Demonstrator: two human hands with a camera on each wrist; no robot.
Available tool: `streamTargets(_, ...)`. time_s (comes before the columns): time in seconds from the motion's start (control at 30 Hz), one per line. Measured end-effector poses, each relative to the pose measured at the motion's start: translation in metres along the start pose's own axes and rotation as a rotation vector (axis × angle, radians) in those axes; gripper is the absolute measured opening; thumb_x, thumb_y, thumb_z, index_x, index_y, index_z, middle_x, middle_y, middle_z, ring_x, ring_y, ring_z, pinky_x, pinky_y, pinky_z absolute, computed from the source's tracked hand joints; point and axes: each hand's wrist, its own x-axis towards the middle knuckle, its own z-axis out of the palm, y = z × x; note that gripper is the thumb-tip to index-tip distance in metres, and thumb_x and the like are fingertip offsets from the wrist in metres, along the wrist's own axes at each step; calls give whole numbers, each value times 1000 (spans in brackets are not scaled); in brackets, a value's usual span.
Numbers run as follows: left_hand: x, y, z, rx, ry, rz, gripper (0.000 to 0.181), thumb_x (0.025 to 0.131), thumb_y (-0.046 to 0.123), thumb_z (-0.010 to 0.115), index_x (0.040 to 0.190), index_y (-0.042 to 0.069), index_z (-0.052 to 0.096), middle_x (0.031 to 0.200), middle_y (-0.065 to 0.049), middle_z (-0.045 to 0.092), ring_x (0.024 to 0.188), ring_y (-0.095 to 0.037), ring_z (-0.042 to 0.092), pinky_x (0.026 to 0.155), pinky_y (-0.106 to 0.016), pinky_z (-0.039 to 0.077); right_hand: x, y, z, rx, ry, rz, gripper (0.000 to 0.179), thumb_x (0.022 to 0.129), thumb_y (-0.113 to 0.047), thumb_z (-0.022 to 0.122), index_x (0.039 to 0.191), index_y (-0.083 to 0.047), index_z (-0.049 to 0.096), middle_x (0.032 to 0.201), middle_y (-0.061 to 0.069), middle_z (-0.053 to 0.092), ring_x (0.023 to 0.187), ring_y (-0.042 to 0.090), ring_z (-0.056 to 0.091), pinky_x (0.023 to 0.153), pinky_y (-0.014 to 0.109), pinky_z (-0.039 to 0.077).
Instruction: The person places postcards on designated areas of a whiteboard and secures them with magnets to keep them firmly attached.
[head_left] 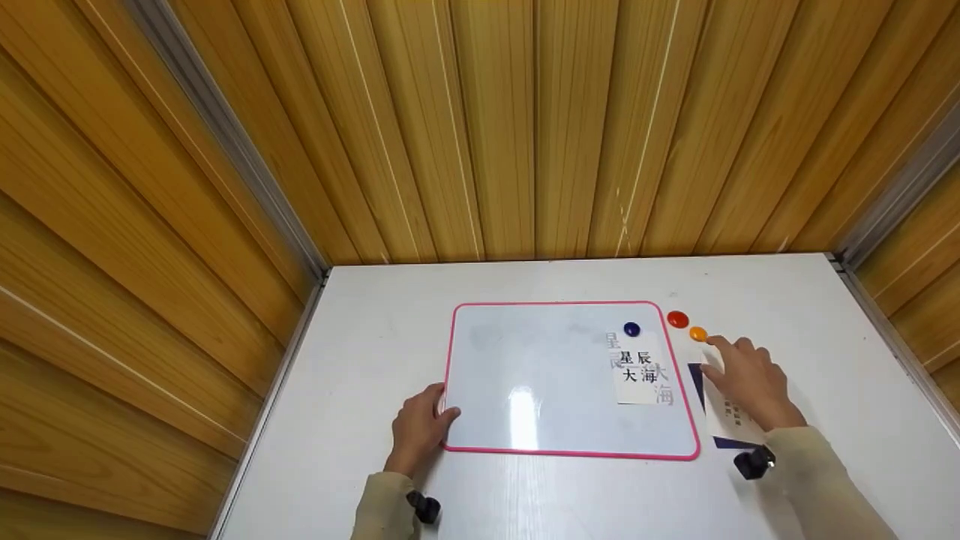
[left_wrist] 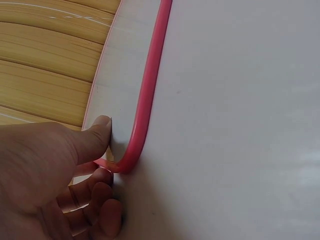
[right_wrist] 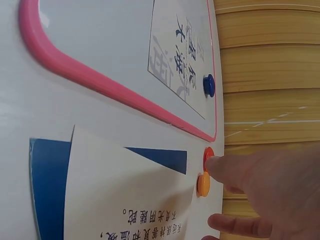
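The left hand (head_left: 420, 426) pinched the pink-framed rectangular whiteboard (head_left: 551, 367) between thumb and fingers; the right hand (head_left: 754, 381), fingers parted, gripping nothing, was beside the round orange magnet (head_left: 698, 334).

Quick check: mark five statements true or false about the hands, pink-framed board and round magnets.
1. The left hand grips the white rectangular pink-framed board. True.
2. The round navy magnet is on that board. True.
3. The round orange magnet lies beside the round red magnet. True.
4. The red magnet is on the board. False: it lies on the white table.
5. The right hand rests on the board. False: it is right of the board, near the orange magnet.
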Motion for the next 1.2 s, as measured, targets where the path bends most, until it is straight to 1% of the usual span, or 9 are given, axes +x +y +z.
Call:
streamTargets(0.1,0,0,0,5,-4,5,49,90,26,80,134,7,65,107,-8,74,93,-24,67,84,-51,55,-6,4,-1,14,0,14,60,96,-23,71,146,-2,46,122,35,48,97,48,47,78,61,46)
streamTargets(0.27,0,0,-1,11,-11,-4,49,90,27,80,133,8,66,95,-3,71,80,-18,58,78,-48,53,-15,12,-2,25,-3,36,62,95,-24,72,146,-2,45,121,36,46,94,48,46,72,56,45)
streamTargets(0.53,0,1,-2,-14,-14,-16,48,90,26,80,133,9,66,99,-4,73,83,-18,60,81,-49,53,-30,26,-2,50,-30,62,70,95,-28,72,149,2,39,122,40,43,93,49,46,69,55,46)
streamTargets(0.67,0,1,-3,-13,-11,-10,49,90,26,80,133,8,66,100,-5,73,85,-20,62,81,-50,53,-36,31,-2,60,-58,103,77,95,-31,73,149,6,34,121,42,41,93,52,46,70,57,47)
streamTargets(0.77,0,1,-2,-10,-9,-15,49,90,26,80,133,8,66,107,-8,74,92,-23,65,84,-52,54,-39,34,-4,62,-86,137,82,93,-34,74,150,8,32,119,44,40,91,53,47,68,57,49)
streamTargets(0.93,0,2,-2,-6,-11,-27,50,89,26,81,134,9,66,102,-6,73,88,-20,63,83,-50,54,-40,36,-8,48,-136,167,86,92,-43,74,144,11,32,108,42,44,84,48,49,63,51,46)
streamTargets(1.0,0,2,-2,-5,-13,-29,51,89,26,81,134,8,66,95,-3,72,82,-18,60,80,-47,54,-41,37,-10,42,-148,172,85,92,-46,73,140,12,35,104,40,46,81,46,49,62,50,44)
streamTargets(1.13,1,1,-2,-4,-16,-30,51,89,26,81,134,8,66,83,3,65,73,-15,53,72,-42,50,-42,39,-13,49,-169,179,80,92,-51,72,130,13,41,93,31,50,77,40,50,62,47,41)
streamTargets(1.2,1,1,-1,-7,-18,-27,51,89,26,81,134,7,65,81,3,63,72,-16,52,70,-41,49,-43,39,-13,56,-179,185,77,92,-52,72,125,12,43,88,26,51,75,38,51,62,46,41)
